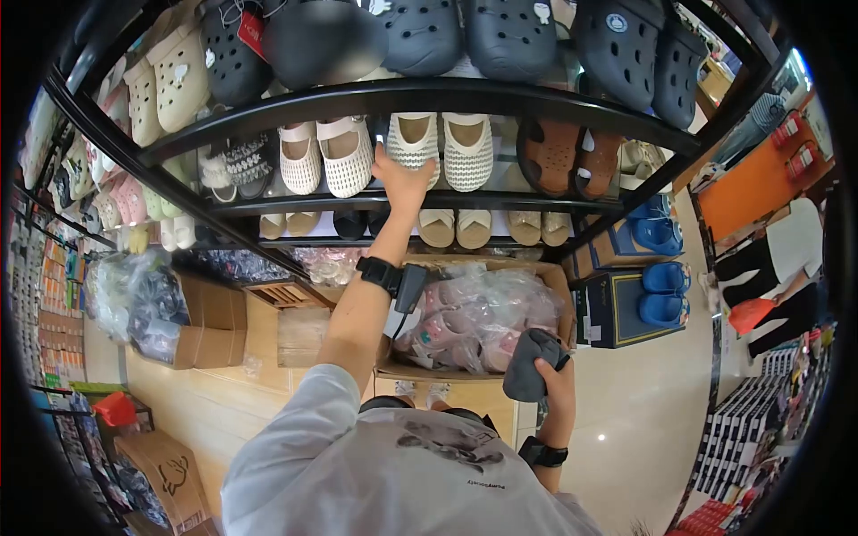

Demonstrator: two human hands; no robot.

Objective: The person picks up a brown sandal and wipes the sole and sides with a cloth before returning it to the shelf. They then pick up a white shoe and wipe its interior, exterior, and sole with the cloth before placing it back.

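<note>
My left hand [404, 183] reaches up to the middle shelf, its fingers on the toe of a white and grey woven shoe [414, 147]. The matching shoe [468, 154] stands just to the right of it, and a pair of cream perforated shoes [347, 161] is on the left. Lower down, near the box in front of me, my right hand [556, 382] grips a bunched dark grey cloth [529, 364].
Dark clogs [511, 40] line the upper shelf [411, 96]. Under the rack is a cardboard box [565, 299] of plastic-wrapped pink shoes [442, 330]. Blue clogs [663, 309] sit on boxes at the right. A person [791, 241] stands farther right.
</note>
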